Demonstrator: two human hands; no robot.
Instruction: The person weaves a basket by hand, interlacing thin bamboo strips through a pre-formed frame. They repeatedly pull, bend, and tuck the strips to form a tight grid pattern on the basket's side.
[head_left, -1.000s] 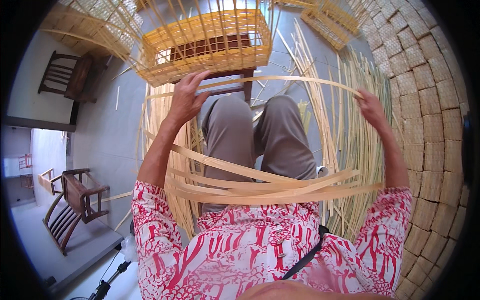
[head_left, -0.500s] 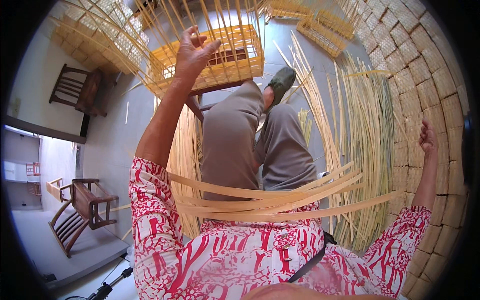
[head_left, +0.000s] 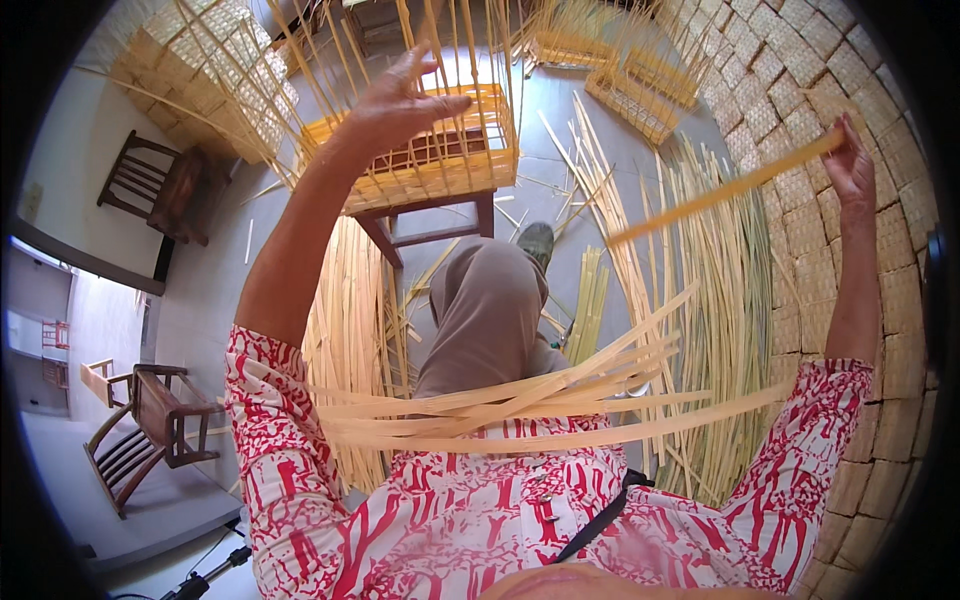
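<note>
My right hand (head_left: 851, 172), raised at the far right, pinches one end of a long flat bamboo strip (head_left: 725, 190). The strip slants down from it toward the middle. On the left, my left hand (head_left: 398, 108) reaches up beside the upright stakes of a half-woven yellow basket (head_left: 430, 180). Its thumb and fingers are apart, with nothing seen between them. Long bare stakes rise from the basket's woven lower wall, and the basket rests on a dark wooden stool (head_left: 384, 236). Several loose pale strips (head_left: 500, 412) lie across my lap.
Bundles of split strips lie on the floor, pale ones (head_left: 345, 330) left and greenish ones (head_left: 735, 330) right. Stacked woven pieces (head_left: 895, 260) line the right side. More unfinished baskets (head_left: 632, 103) sit at the back. Wooden chairs (head_left: 160, 185) stand on the left.
My right hand has risen and now holds a strip. My left hand has moved slightly right and down. One leg has drawn back, and the basket on its stool shows lower in the view.
</note>
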